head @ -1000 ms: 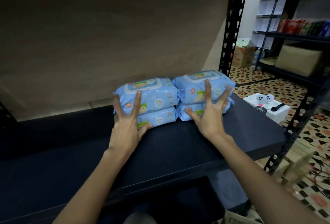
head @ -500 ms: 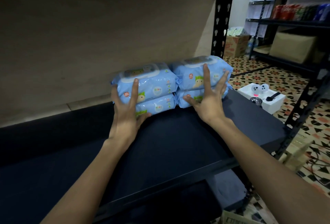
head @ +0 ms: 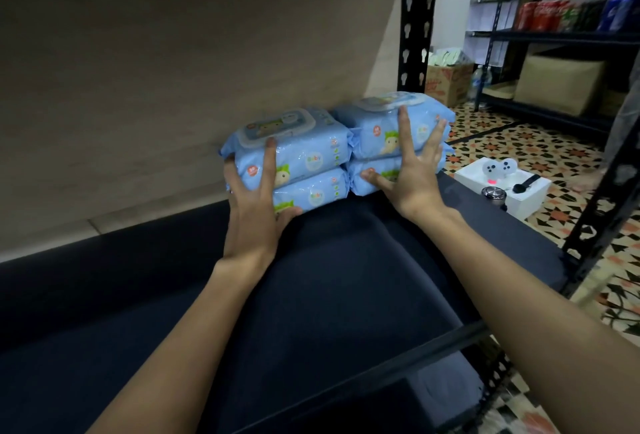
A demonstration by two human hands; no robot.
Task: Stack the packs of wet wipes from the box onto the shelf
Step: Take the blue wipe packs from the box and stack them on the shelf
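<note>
Four packs of wet wipes on the dark shelf (head: pixel 346 277), in two stacks of two side by side, far end against the beige wall (head: pixel 173 70). Left stack (head: pixel 304 170) and right stack (head: pixel 388 135) touching along the middle seam. Left hand (head: pixel 254 205) flat on the near face of the left stack, fingers straight and spread, thumb under the lower pack's near edge. Right hand (head: pixel 414 177) likewise flat on the right stack, fingers splayed, nothing pinched. Hands apart, one per stack, pressing rather than gripping.

Likely step: squaring both stacks back toward the wall. Box not in view, so no telling how many packs remain.

Risks, as a judgement: soft, slippery film, so an upper pack prone to sliding off the lower under an uneven push. Right stack close to the shelf's right end beside the black post (head: pixel 415 18); a sideways shove could tip a pack off toward the tiled floor (head: pixel 519 149) and the white box (head: pixel 519 191) below. Pressing high on the upper packs may tilt the stacks backward instead of moving them.
</note>
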